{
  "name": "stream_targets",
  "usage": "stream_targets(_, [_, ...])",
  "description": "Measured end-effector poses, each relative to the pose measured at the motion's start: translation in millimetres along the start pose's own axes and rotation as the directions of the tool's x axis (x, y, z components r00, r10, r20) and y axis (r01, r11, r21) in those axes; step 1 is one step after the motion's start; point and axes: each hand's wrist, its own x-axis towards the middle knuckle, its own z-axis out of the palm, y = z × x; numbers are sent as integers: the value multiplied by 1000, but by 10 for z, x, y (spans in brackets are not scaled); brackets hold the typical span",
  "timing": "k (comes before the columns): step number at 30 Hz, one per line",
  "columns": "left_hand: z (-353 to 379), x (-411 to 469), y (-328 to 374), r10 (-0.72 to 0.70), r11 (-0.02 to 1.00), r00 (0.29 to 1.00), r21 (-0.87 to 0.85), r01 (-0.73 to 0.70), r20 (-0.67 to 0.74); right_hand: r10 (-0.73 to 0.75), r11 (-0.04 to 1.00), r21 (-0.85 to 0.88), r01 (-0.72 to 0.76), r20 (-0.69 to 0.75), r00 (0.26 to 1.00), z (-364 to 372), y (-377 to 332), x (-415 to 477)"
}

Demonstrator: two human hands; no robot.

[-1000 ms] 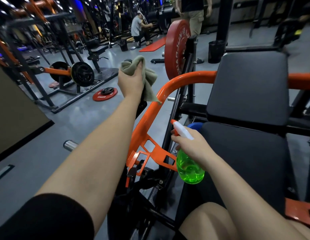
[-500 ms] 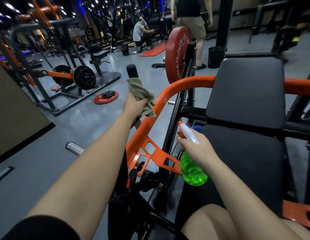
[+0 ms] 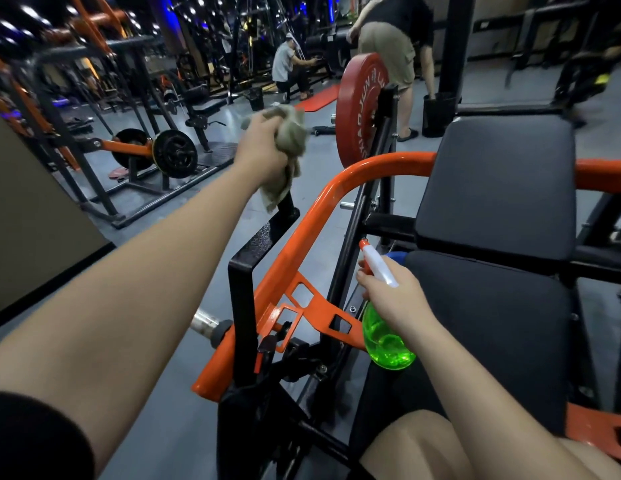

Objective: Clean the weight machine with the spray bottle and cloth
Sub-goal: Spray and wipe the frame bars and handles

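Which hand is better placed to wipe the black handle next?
Left: the left hand grips the cloth over the black handle; the right hand holds the spray bottle lower down.

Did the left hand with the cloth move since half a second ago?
Yes, upward along the black handle: then the handle's tip stood bare above the cloth, now the left hand holds the cloth over it.

cloth (image 3: 290,143): olive, bunched over black handle (image 3: 285,207) | spray bottle (image 3: 387,344): green, white nozzle, tilted | weight machine (image 3: 316,209): orange frame, black pads
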Motion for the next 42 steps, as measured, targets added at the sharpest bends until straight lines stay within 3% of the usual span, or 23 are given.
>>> stream_targets(2, [-14, 69, 71, 34, 964, 998, 260, -45, 49, -6, 1000, -18, 6, 5, 1000, 0, 21, 1])
stream_targets(5, [-104, 182, 188, -15, 866, 988, 496, -65, 154, -11, 999, -43, 11, 2, 1000, -1, 56, -1])
stream_targets(8, [-149, 253, 270, -69, 730, 971, 675, -107, 228, -19, 997, -74, 19, 0, 1000, 29, 77, -17])
stream_targets(11, [-115, 262, 321, -13, 613, 977, 774, -161, 213, -30, 996, -79, 30, 2, 1000, 30, 90, -31])
stream_targets(13, [-44, 254, 312, 7, 638, 991, 762, -107, 134, -25, 996, -82, 25, 1, 1000, 28, 95, -16])
stream_targets(17, [119, 183, 202, -5, 802, 994, 593, 69, -109, -19, 996, -91, 17, -17, 1000, 27, 101, 1])
stream_targets(20, [171, 111, 62, 64, 910, 966, 412, 46, -249, -24, 994, -103, 22, -15, 1000, 38, 113, -12])
stream_targets(22, [267, -46, -81, 55, 980, 928, 198, 21, -369, -22, 994, -105, 20, -12, 1000, 45, 117, -13])
stream_targets(24, [443, -281, -252, -33, 997, 926, -75, 5, -376, -20, 995, -94, 19, -9, 1000, 43, 101, -15])
stream_targets(26, [646, -468, -384, -157, 973, 960, -202, 110, -232, -20, 997, -79, 18, -15, 1000, 38, 90, -17])
stream_targets(29, [771, -489, -499, -269, 959, 956, -119, 256, -117, -22, 996, -90, 21, -18, 1000, 39, 91, -10])
stream_targets(32, [770, -422, -541, -295, 953, 955, -76, 293, -27, -22, 994, -110, 21, -13, 1000, 45, 117, 35])
stream_targets(34, [757, -403, -597, -321, 947, 945, 41, 319, 67, -18, 993, -115, 17, -13, 1000, 72, 134, 63])
stream_targets(37, [701, -411, -642, -330, 907, 927, 329, 261, 175, -2, 991, -135, 2, 4, 1000, 120, 125, 54])
stream_targets(42, [625, -549, -625, -288, 882, 936, 436, 177, 202, -11, 985, -172, 14, 20, 1000, 147, 150, -41])
